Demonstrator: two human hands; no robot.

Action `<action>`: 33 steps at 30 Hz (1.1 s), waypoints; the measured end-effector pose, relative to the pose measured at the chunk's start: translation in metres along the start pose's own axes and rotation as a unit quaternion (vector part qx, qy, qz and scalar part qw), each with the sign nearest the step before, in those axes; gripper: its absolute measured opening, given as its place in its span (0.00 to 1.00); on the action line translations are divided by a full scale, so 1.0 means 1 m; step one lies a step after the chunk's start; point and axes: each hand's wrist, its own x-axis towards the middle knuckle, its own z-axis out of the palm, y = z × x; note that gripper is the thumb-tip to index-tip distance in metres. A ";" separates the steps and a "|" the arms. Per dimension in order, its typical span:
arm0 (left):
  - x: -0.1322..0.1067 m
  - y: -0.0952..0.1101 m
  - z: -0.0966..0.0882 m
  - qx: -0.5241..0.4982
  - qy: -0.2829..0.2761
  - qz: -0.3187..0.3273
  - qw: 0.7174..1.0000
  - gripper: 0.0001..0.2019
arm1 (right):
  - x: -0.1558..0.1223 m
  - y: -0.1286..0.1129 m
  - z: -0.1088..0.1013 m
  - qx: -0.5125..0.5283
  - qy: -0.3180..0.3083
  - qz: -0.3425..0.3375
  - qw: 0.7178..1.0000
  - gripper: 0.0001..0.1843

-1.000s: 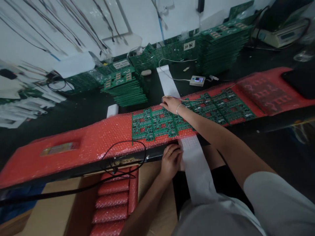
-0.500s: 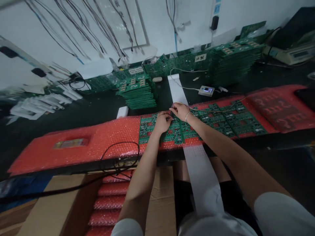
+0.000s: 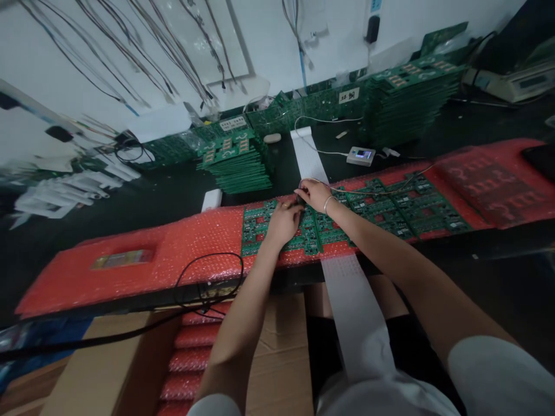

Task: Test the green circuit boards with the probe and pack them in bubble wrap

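Note:
Green circuit boards (image 3: 373,208) lie side by side on red bubble wrap (image 3: 203,231). Over the leftmost boards, my left hand (image 3: 284,222) is closed, its fingers bent at the upper edge; whatever they pinch is hidden. My right hand (image 3: 314,195) meets it fingertip to fingertip, pinching the end of a thin cable (image 3: 390,192). That cable trails right across the boards. The connector itself is too small and covered to make out. A small white device with a lit screen (image 3: 361,156) sits behind the boards.
Stacks of green boards stand at the back, one left (image 3: 236,164) and a taller one right (image 3: 407,104). A paper strip (image 3: 310,153) runs under the bubble wrap. Below the table edge, a cardboard box (image 3: 104,358) holds red wrapped packs (image 3: 195,358); a black cable (image 3: 108,337) crosses it.
The view has shifted slightly. Both hands stay together at the upper edge of the same boards, with the left fingers a little more bent around the right fingertips.

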 end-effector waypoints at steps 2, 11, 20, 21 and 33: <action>-0.010 0.003 -0.001 0.035 -0.027 0.013 0.999 0.16 | 0.001 0.000 -0.002 0.009 0.016 -0.004 1.000 0.09; -0.044 0.017 -0.002 0.075 -0.091 -0.051 0.992 0.37 | -0.038 -0.009 -0.042 0.076 0.077 -0.083 0.991 0.15; -0.058 0.028 -0.005 0.066 -0.051 -0.026 0.996 0.48 | -0.080 -0.027 -0.025 0.065 -0.024 -0.106 0.992 0.12; -0.063 0.032 -0.008 0.060 -0.037 -0.015 0.997 0.46 | -0.082 -0.028 -0.023 0.057 -0.037 -0.113 0.991 0.12; -0.120 0.075 -0.015 -0.110 0.191 -0.071 0.973 0.02 | -0.091 -0.029 -0.018 -0.015 -0.070 -0.122 0.990 0.14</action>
